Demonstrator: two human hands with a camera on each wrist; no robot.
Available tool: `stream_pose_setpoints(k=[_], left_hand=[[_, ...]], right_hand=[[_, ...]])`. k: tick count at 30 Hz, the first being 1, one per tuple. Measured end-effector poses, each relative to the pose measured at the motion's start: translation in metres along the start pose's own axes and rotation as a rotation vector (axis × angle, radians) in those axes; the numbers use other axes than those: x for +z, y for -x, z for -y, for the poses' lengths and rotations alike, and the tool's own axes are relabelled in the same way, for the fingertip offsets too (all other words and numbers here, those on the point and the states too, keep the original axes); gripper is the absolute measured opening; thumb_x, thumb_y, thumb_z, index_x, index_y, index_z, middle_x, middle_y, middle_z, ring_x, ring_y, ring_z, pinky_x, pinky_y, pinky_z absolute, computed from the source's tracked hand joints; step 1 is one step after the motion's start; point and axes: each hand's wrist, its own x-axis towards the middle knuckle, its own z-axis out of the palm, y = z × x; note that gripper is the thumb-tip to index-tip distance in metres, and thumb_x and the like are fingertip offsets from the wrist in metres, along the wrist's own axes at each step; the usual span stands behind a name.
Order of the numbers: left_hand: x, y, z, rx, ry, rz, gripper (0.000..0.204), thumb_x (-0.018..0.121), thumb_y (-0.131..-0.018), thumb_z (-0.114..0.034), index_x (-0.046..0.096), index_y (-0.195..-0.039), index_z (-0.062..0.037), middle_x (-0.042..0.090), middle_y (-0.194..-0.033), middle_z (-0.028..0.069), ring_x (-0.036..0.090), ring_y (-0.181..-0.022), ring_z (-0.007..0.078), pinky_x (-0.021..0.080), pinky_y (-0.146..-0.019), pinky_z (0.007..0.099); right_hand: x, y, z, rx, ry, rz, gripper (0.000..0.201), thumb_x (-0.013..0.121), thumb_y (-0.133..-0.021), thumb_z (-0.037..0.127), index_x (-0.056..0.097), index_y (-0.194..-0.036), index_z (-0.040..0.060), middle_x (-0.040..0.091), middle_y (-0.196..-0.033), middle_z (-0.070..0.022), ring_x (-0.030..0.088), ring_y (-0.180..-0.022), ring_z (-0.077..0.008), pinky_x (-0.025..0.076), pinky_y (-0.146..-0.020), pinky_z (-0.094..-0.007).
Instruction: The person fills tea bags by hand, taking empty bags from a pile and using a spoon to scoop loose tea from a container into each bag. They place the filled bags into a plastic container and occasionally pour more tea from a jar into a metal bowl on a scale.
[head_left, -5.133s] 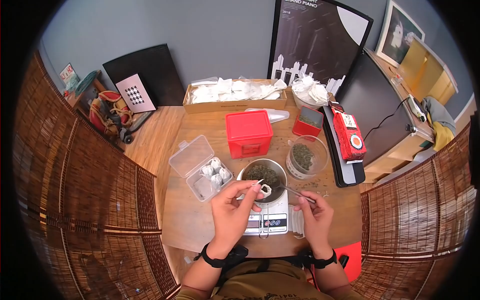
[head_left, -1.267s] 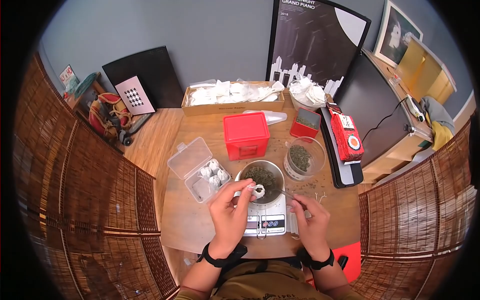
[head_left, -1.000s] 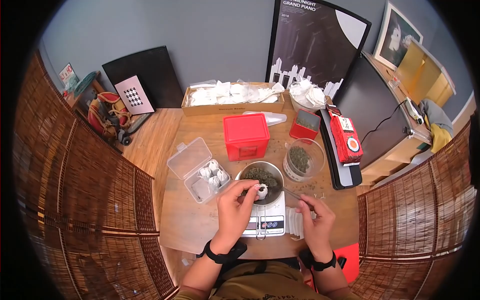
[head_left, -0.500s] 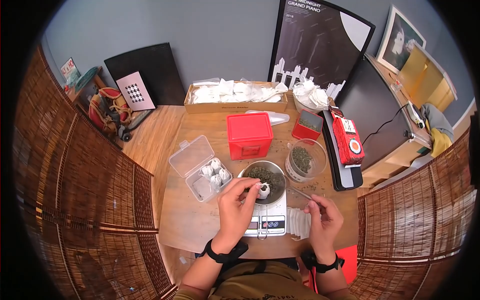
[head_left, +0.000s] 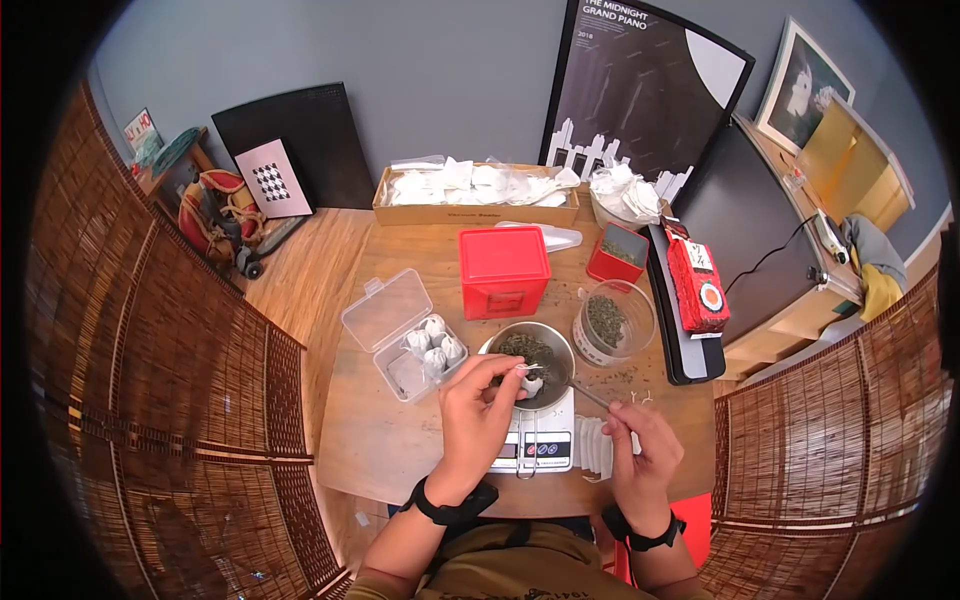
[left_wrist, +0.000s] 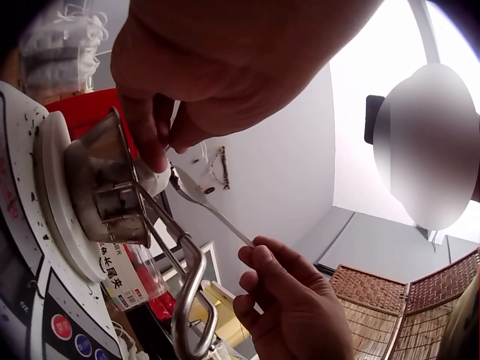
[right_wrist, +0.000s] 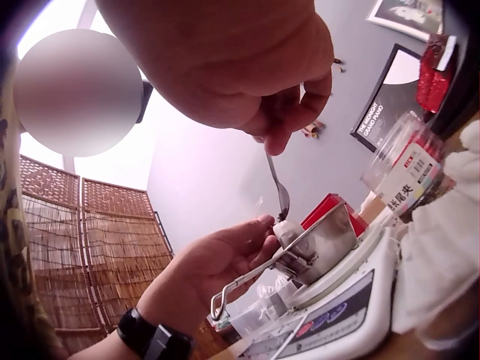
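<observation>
Over the pan, my left hand [head_left: 472, 415] pinches a small white drawstring tea bag [head_left: 533, 386] by its top. My right hand [head_left: 646, 452] holds a metal spoon [head_left: 594, 397] by its handle, thumb against fingers. In the right wrist view the spoon's bowl [right_wrist: 283, 198] points down, right at the mouth of the bag, with dark bits at its tip. The steel pan [right_wrist: 324, 244] has a folding wire handle [head_left: 527, 455] and holds dried tea leaves [head_left: 527, 350]. It stands on a white kitchen scale [head_left: 562, 424].
Left of the pan, an open plastic box [head_left: 402, 385] holds several filled bags. A red canister [head_left: 505, 275] stands behind. To the right are a clear tub of leaves [head_left: 640, 330], a red tin [head_left: 612, 265] and flat white bags [head_left: 595, 446]. Loose leaf bits dot the table.
My right hand has drawn right and toward my body, with the spoon in its grip. My left hand still pinches the bag, now tilted differently over the pan. The head view shifts slightly.
</observation>
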Motion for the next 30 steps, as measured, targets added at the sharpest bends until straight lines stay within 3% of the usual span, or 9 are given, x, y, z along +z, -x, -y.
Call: stream_pose_setpoints(k=[18,21,24,26,30], left_hand=[[0.001,0.0,-0.002,-0.012,-0.007,0.01,0.015,0.071,-0.103,0.005,0.078,-0.116,0.0077,0.07,-0.118,0.0143,0.073,-0.097,0.0173,0.069,-0.076,0.0284],[0.0,0.0,-0.002,0.0,-0.039,0.004,0.014,0.071,-0.103,0.005,0.078,-0.115,0.0076,0.07,-0.119,0.014,0.073,-0.097,0.0171,0.068,-0.074,0.0276],[0.002,-0.001,0.0,0.006,-0.037,-0.002,0.014,0.071,-0.103,0.005,0.078,-0.115,0.0073,0.069,-0.119,0.0138,0.073,-0.096,0.017,0.068,-0.072,0.0269],[0.0,0.001,0.002,-0.002,-0.018,-0.007,0.014,0.072,-0.103,0.005,0.078,-0.115,0.0072,0.069,-0.119,0.0134,0.072,-0.096,0.0166,0.067,-0.07,0.0268],[0.001,0.001,0.001,0.006,-0.035,0.005,0.014,0.072,-0.103,0.004,0.078,-0.115,0.0072,0.069,-0.118,0.0135,0.072,-0.095,0.0165,0.067,-0.07,0.0268]], right_hand=[[0.002,0.011,-0.005,-0.041,0.034,-0.059,0.026,0.078,-0.09,-0.013,0.078,-0.114,-0.0023,0.079,-0.096,-0.0156,0.075,-0.076,-0.0248,0.06,-0.072,-0.0336],[0.004,0.012,-0.004,-0.024,0.01,-0.103,0.024,0.076,-0.092,-0.014,0.077,-0.114,-0.0035,0.079,-0.097,-0.0168,0.075,-0.076,-0.0234,0.06,-0.071,-0.0324],[0.005,0.012,-0.004,0.106,-0.059,-0.038,0.023,0.074,-0.093,-0.015,0.077,-0.114,-0.0054,0.079,-0.1,-0.0181,0.075,-0.075,-0.0203,0.06,-0.069,-0.0299],[0.008,0.017,-0.009,0.068,-0.053,-0.18,0.018,0.074,-0.097,-0.012,0.077,-0.113,-0.0058,0.078,-0.101,-0.0168,0.073,-0.07,-0.0174,0.057,-0.066,-0.0276],[0.007,0.007,-0.004,0.161,-0.08,-0.01,0.02,0.073,-0.096,-0.012,0.077,-0.115,-0.0079,0.079,-0.102,-0.0178,0.074,-0.073,-0.0171,0.059,-0.065,-0.0272]])
